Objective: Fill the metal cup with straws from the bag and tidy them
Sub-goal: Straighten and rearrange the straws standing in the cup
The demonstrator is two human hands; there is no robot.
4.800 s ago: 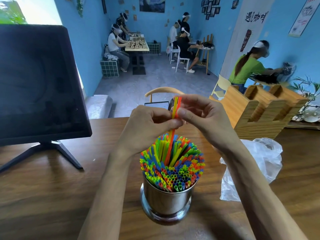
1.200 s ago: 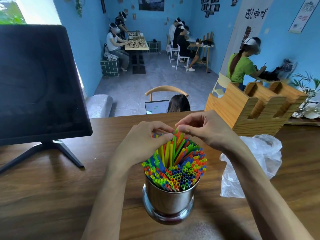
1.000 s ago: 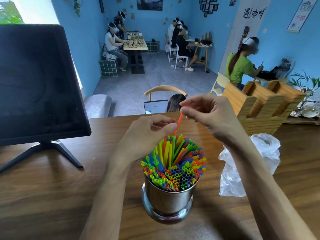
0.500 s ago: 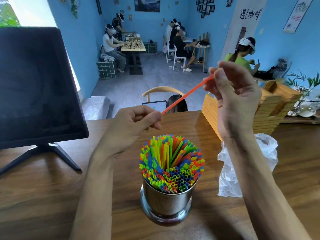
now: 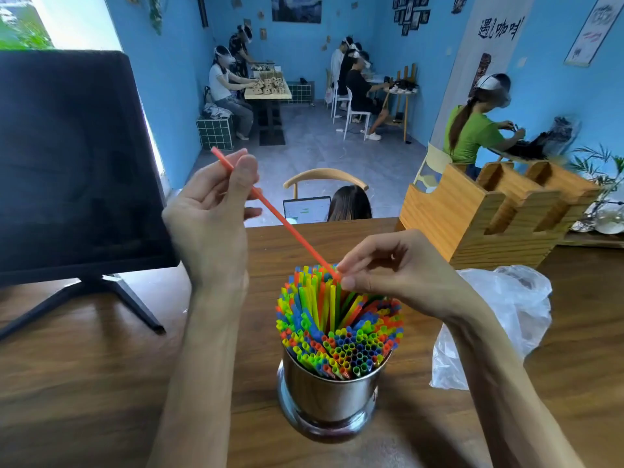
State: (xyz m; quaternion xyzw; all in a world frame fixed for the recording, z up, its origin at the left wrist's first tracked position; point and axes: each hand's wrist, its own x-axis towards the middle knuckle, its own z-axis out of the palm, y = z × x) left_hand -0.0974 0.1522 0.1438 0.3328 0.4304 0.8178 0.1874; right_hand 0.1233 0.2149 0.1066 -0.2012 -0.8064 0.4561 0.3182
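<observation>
Wooden table (image 5: 101,383): metal cup (image 5: 329,396) stands at centre, packed with coloured straws (image 5: 337,329). Crumpled plastic bag (image 5: 506,312) lies at 3 o'clock of cup. Left hand (image 5: 211,214), raised at 10 o'clock, pinches upper end of orange straw (image 5: 287,228); right hand (image 5: 401,268) fingers clamp its lower end over the bundle.

A brown wooden table (image 5: 84,383) carries a metal cup (image 5: 329,396) near its front edge, a crumpled plastic bag (image 5: 506,315) to the right, a monitor stand (image 5: 101,295) at left, and a wooden holder (image 5: 472,217) at the far edge.
</observation>
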